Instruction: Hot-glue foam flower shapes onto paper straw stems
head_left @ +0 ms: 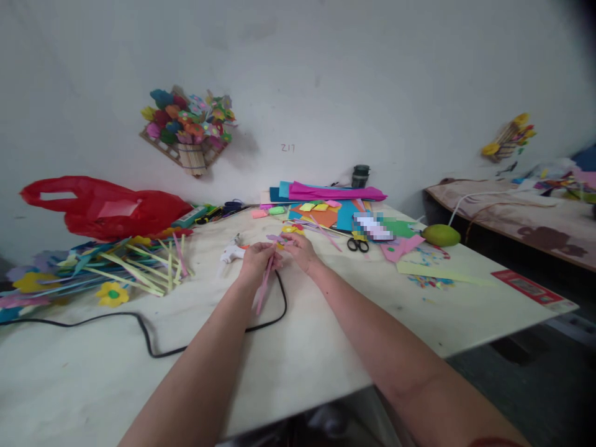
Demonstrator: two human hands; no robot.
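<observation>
My left hand (257, 259) is closed on a pink strip stem (265, 290), whose lower end slants down toward the table. Right beside it, my right hand (302, 251) pinches the edge of a small purple flower (274, 238) at the top of the stem. The fingertips of both hands nearly meet, and the join between flower and stem is hidden. A white glue gun (230, 254) lies just left of my left hand, partly covered by it. Behind my right hand is a yellow flower (292, 229).
A black cord (158, 355) winds across the table. At left lie finished flowers (113, 294), pale strips (133, 272) and a red plastic bag (125, 211). Toward the right are black-handled scissors (358, 245), a phone (372, 227), coloured sheets (321, 217) and a green-yellow fruit-like object (441, 234).
</observation>
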